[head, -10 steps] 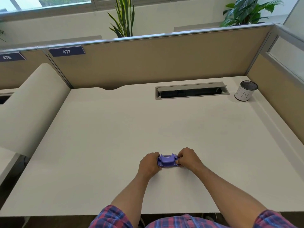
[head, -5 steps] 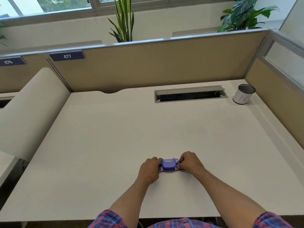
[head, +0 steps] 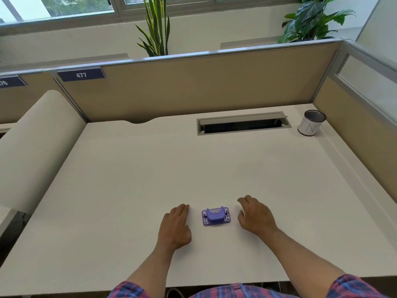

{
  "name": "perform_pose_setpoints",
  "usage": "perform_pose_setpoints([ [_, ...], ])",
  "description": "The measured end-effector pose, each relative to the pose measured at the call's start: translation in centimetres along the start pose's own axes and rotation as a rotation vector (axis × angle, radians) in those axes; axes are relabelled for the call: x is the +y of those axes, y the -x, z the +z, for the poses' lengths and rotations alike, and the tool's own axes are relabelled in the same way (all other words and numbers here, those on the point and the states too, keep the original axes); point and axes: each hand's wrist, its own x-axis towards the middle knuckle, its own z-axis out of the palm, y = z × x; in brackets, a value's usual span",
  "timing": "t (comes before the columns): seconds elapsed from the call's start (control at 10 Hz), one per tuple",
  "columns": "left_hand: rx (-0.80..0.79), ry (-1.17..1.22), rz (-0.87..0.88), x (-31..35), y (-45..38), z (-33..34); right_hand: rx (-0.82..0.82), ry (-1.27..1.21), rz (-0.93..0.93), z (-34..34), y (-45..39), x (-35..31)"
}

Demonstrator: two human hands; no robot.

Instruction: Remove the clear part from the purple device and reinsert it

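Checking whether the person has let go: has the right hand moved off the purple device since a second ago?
Yes. The right hand has pulled away to the right, leaving bare desk between it and the purple device.

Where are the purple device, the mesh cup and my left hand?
purple device (head: 216, 216), head view, its raised middle hump.
mesh cup (head: 311, 123), head view, its white label.
left hand (head: 175, 226), head view, its back.
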Motion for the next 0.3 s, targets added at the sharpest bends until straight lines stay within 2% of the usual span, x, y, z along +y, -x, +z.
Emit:
perform_pose_setpoints([
  [0.1,-0.003,-0.013,-0.040,-0.4,0.4,0.0,0.068,-0.001,-0.001,-0.1,0.5,0.7],
  [0.2,0.045,-0.020,-0.079,-0.8,0.6,0.0,0.184,0.053,-0.009,0.5,0.6,1.6],
  [0.3,0.137,-0.029,-0.088,-0.8,0.4,-0.2,0.225,0.122,0.012,0.7,0.7,2.2],
])
